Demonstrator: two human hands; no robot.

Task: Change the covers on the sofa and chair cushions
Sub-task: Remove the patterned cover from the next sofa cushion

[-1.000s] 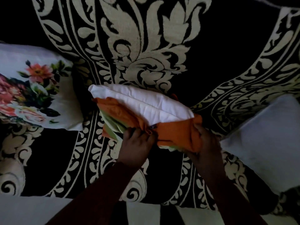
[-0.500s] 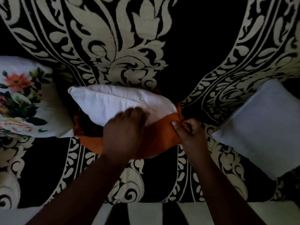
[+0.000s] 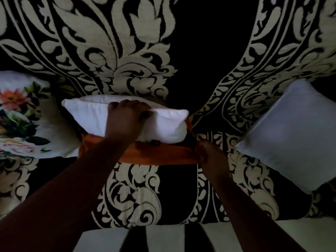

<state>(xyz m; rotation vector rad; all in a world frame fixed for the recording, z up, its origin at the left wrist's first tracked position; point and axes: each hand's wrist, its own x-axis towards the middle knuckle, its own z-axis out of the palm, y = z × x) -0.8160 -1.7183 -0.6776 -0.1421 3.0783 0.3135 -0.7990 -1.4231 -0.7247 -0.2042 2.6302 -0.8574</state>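
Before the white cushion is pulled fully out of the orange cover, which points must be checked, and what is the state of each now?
1. Left hand grips the white cushion across its top: ok.
2. Right hand holds the orange cover at its right end: ok.
3. Cushion mostly out of the cover: ok.
4. Zipper fully open: cannot tell.
5. Far corners free of the cover: cannot tell.
6. Floral cushion and plain cushion lie aside: ok.
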